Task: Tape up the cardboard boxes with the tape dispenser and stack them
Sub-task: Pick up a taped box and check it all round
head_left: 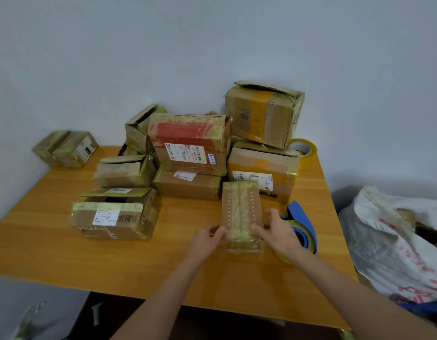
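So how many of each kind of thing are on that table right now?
Cardboard boxes: 10 that I can tell apart, counting the small box at the front; more may hide behind the pile
Blue tape dispenser: 1
Loose tape roll: 1
Total: 12

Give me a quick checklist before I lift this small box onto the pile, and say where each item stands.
1. Grip: left hand and right hand both hold the small box at its near end: ok.
2. Top seam: tape runs along it: ok.
3. Near end face sealed: cannot tell.
4. Tape dispenser out of hand, lying right of the box: ok.
5. Other boxes all closed: the left front box has a flap up: not ok.
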